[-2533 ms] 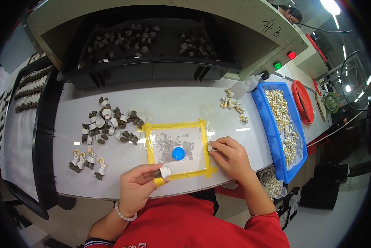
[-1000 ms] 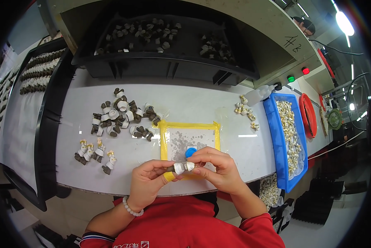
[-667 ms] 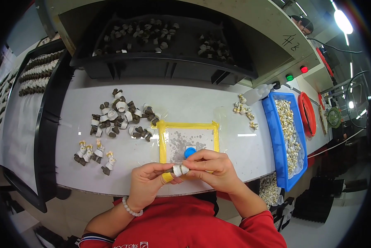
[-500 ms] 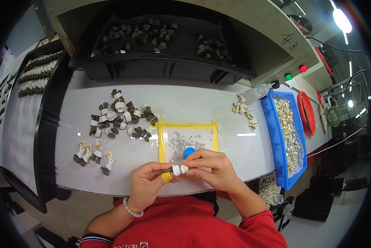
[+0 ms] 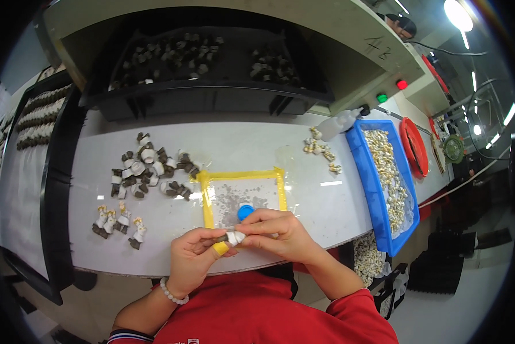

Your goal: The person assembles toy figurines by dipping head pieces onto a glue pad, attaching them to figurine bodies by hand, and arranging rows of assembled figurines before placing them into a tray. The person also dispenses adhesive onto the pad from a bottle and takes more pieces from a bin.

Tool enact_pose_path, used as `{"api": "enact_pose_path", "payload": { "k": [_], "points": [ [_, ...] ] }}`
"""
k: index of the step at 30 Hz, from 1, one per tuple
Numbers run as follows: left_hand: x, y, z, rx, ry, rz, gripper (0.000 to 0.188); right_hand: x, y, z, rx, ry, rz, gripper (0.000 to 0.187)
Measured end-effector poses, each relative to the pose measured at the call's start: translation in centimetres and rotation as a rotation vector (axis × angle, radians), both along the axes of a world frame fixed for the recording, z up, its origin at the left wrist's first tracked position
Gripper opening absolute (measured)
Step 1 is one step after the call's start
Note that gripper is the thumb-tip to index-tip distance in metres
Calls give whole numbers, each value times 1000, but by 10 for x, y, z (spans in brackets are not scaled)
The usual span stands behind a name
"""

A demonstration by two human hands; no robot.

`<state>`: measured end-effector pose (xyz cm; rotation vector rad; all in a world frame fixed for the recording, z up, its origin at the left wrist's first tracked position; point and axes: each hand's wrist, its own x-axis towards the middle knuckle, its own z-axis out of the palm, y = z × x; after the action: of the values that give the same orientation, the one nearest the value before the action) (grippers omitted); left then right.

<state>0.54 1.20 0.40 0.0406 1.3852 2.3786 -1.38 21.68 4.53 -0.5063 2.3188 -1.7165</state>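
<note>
Above the near table edge, my left hand (image 5: 199, 252) is closed around a small white-and-brown figurine body (image 5: 234, 236), its thumb wrapped in yellow tape. The fingers of my right hand (image 5: 283, 236) pinch at the body's white end; whether they also hold a smaller part is hidden. Just beyond my fingers stands a blue cap (image 5: 245, 212) on a spotted sheet (image 5: 226, 198) framed with yellow tape. To the left lie a heap of similar headless bodies (image 5: 148, 167) and several figurines with heads (image 5: 109, 221).
Several small white-and-gold pieces (image 5: 317, 148) lie right of the sheet, near a translucent bottle (image 5: 336, 124). A blue bin (image 5: 356, 152) of such pieces and a red tray (image 5: 409, 143) stand farther right. Black trays are at the left (image 5: 55, 200) and back (image 5: 211, 102).
The whole view has shifted, so the table's things appear farther left. Both hands keep hold of the figurine body, which has tilted slightly between my fingers.
</note>
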Motion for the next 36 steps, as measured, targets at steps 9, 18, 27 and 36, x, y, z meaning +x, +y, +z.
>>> {"api": "enact_pose_path", "payload": {
  "k": [9, 18, 27, 36],
  "points": [
    [-2, 1, 1, 18, -4, -58, 22, 6, 5, 0, -4, -27, -5, 25],
    [11, -22, 12, -619, 622, -23, 28, -6, 46, 8, 265, 132, -142, 17],
    [22, -83, 4, -1399, 1070, 324, 32, -28, 145, -2, 819, 241, -787, 20],
    [-17, -53, 34, -1390, 1082, 428, 38, -25, 107, -11, 462, 338, -357, 35]
  ]
}}
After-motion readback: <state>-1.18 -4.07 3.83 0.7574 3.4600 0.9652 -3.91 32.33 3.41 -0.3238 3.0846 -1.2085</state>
